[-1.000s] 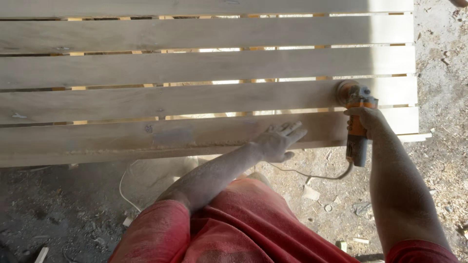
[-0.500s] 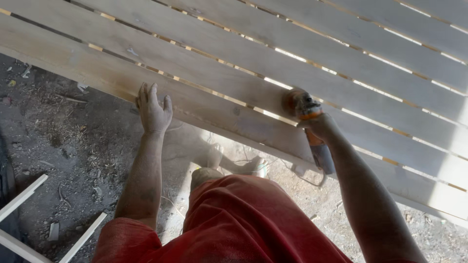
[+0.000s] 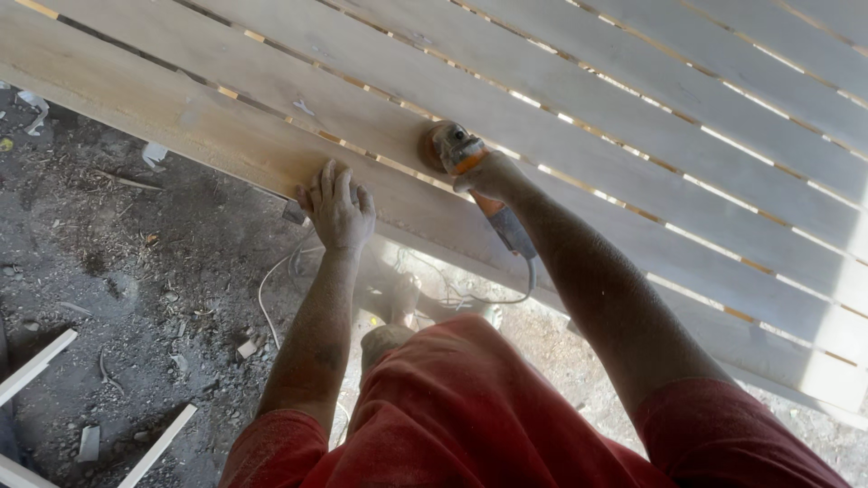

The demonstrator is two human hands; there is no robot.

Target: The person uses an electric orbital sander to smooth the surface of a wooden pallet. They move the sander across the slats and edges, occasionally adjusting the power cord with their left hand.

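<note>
Right hand (image 3: 493, 178) clenches the grinder (image 3: 470, 176), its disc blurred on the slats (image 3: 579, 108); left hand (image 3: 337, 208) lies flat, grasping nothing, feet lost in dust.

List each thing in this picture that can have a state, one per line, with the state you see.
Left hand: open, flat on the nearest slat.
Right hand: closed round the grinder's body.
Angle grinder: held, head pressed on the slatted panel.
Grinder cord: slack, hanging below the panel edge.
Slatted wooden panel: lying flat, dusty, gaps between slats.
Ground: littered with wood scraps.
</note>
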